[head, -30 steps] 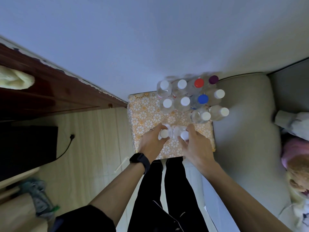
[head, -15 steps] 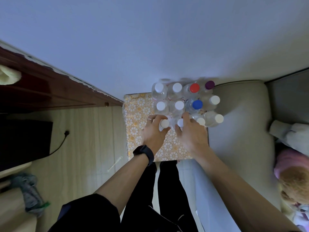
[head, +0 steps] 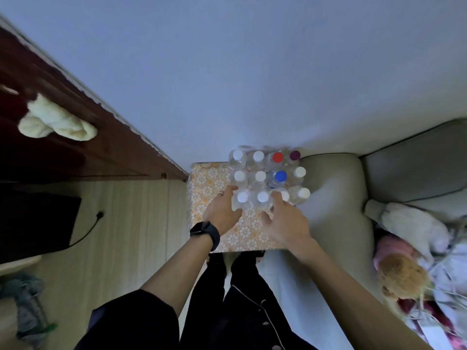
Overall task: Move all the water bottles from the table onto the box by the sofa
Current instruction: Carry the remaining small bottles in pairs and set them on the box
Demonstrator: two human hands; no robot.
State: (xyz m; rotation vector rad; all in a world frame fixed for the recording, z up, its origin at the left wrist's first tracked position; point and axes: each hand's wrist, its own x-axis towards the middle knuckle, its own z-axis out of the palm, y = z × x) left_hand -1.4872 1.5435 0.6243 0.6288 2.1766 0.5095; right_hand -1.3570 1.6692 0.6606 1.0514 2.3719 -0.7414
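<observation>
A box [head: 242, 236] wrapped in orange flower-patterned paper stands against the wall beside the sofa arm. Several clear water bottles stand packed at its far end, most with white caps, one red cap [head: 277, 157], one blue cap [head: 280, 176], one purple cap [head: 295, 155]. My left hand [head: 222, 210] wraps a white-capped bottle [head: 242, 197] in the nearest row. My right hand [head: 284, 218] is curled on the neighbouring white-capped bottle [head: 262, 197]. Both bottles stand upright on the box, pressed against the row behind.
The grey sofa [head: 336, 198] runs along the right, with plush toys and clothes [head: 414, 253] on its seat. Dark wooden furniture [head: 75, 152] with a cream towel [head: 55, 121] lies at left. A black cable [head: 86, 231] runs over the wood floor. My legs stand just before the box.
Both hands have pushed the two bottles away from me across the box, from its middle up against the nearest row of standing bottles.
</observation>
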